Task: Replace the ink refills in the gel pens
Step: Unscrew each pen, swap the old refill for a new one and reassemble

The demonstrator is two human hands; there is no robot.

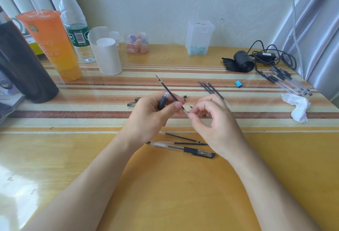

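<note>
Your left hand (146, 119) pinches a black ink refill (167, 90) between thumb and forefinger, its tip pointing up and away, and its other fingers curl round a black pen grip section (162, 102). Your right hand (218, 120), fingers curled, pinches the refill's clear tail end. Nearer you on the table (165, 194), 2 spare refills (183, 138) lie beside a capped gel pen (183, 149).

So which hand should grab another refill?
Probably the right hand: loose refills lie just beyond it. It only pinches the held refill, while the left hand grips that and the pen grip.
</note>
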